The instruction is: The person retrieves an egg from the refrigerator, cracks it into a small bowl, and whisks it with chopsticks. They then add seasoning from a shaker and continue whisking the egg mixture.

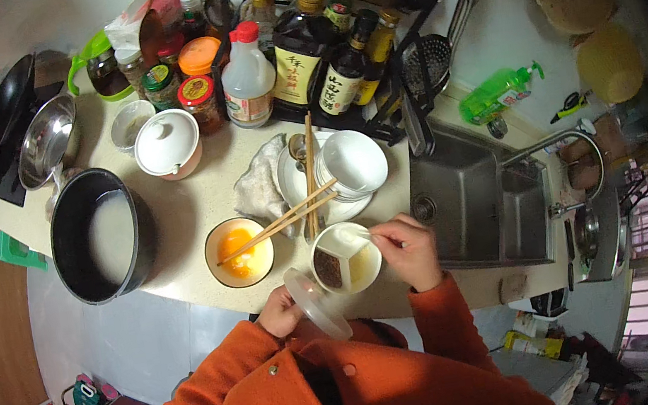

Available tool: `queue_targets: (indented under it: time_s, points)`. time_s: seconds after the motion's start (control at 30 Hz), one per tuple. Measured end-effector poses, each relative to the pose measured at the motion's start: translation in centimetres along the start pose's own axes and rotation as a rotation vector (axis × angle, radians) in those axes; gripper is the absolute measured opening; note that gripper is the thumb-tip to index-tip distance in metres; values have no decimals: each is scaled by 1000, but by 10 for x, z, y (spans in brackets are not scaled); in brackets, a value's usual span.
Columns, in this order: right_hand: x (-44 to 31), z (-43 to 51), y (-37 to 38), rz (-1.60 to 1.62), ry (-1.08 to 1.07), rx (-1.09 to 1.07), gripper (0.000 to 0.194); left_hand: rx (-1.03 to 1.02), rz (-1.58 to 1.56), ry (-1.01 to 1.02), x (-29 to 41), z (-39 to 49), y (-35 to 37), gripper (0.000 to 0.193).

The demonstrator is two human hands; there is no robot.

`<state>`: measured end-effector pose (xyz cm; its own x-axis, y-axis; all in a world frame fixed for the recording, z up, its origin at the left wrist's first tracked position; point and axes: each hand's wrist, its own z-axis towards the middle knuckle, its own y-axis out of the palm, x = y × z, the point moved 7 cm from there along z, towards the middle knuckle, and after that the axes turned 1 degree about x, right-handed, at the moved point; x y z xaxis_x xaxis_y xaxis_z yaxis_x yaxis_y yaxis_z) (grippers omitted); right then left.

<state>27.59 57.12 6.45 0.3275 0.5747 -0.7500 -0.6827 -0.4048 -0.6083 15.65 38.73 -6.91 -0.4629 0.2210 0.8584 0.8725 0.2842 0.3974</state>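
Observation:
My left hand [281, 314] grips a translucent round lid [317, 305], tilted on edge at the counter's front. Beside it stands a round white seasoning box [351, 289] split into three compartments. One holds dark brown seasoning [327, 268], one a pale yellowish one [361, 266], and the third a white one. Between its fingertips, my right hand [409, 249] pinches a small white spoon [360, 233], whose bowl is over the white compartment. To the left, a bowl [213, 275] contains raw egg [238, 250], with a pair of chopsticks [277, 225] resting across its rim.
A deep black pot [143, 229] with whitish contents stands left. Behind are a lidded white pot [167, 143], a grey cloth [260, 180], stacked white bowls [355, 160] on plates, and several sauce bottles [296, 56]. A double sink [462, 200] lies right.

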Motion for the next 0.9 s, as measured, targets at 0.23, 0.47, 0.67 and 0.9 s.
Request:
queue_targets:
  time_s: [0.23,0.47,0.67,0.9]
  points:
    - [9,-7,31,15,-58,-102,4,19,211,52,-11,6,-7,11]
    - [11,-10,28,9,-125,-47,7,2,42,70,-24,6,-8,9]
    - [33,-14,17,85,92,34,7,91,65,138,-19,7,-9,6]
    - [32,-10,4,407,305,51,8,-7,-48,55,-14,3,-2,10]
